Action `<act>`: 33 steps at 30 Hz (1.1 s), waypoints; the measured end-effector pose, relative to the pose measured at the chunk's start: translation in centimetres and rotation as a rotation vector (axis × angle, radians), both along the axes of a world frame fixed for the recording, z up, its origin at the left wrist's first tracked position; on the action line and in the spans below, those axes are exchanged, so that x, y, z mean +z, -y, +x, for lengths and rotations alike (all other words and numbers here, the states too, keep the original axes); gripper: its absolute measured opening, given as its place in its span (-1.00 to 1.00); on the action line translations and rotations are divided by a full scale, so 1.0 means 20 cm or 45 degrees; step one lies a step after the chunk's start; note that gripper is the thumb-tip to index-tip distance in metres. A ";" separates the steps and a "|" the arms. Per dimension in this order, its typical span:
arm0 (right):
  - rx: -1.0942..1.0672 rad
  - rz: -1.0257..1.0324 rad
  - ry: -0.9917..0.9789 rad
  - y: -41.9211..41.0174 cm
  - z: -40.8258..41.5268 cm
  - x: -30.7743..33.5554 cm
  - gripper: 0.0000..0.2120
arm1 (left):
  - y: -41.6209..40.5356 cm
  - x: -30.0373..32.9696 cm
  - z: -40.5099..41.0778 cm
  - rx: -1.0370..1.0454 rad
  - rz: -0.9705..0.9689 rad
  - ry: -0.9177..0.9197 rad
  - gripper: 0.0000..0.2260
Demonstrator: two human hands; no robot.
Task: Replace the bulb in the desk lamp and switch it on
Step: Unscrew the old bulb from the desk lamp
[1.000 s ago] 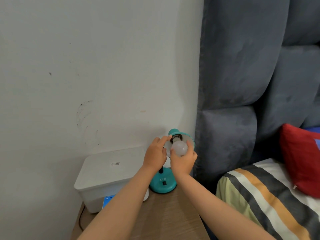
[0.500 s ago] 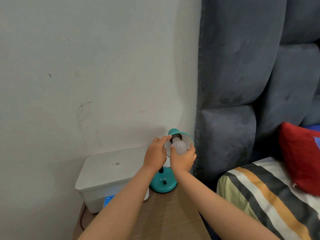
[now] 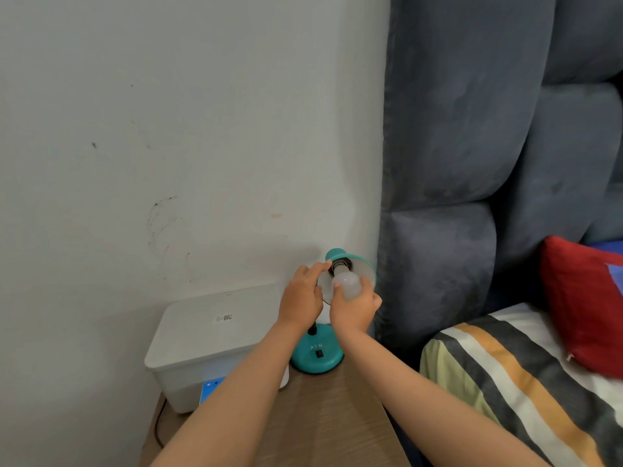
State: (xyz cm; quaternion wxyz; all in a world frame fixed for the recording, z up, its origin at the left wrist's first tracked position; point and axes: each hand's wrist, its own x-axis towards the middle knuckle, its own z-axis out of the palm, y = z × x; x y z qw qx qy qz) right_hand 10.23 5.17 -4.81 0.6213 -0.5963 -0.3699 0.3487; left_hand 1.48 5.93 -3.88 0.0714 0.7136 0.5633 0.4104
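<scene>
A small teal desk lamp [image 3: 317,353] stands on the wooden bedside table [image 3: 323,416], its shade [image 3: 365,269] tilted towards me. A white bulb [image 3: 347,283] sits in the socket inside the shade and is unlit. My right hand [image 3: 354,310] wraps the bulb from below, fingers closed around it. My left hand [image 3: 301,294] grips the left rim of the shade, with the forefinger touching the socket end. A black switch [image 3: 319,354] shows on the lamp's round base.
A white lidded box [image 3: 215,338] sits on the table left of the lamp, with a dark cable [image 3: 158,429] running down beside it. The wall is behind. A grey padded headboard [image 3: 472,163], a striped blanket [image 3: 512,382] and a red pillow [image 3: 586,305] lie to the right.
My right hand has shifted its hold on the bulb, fingers turning around it. The left hand stays on the shade. The lamp has not moved.
</scene>
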 end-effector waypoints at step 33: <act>-0.004 0.101 -0.040 0.02 -0.02 -0.03 -0.43 | 0.02 0.00 0.01 0.006 0.023 -0.016 -0.54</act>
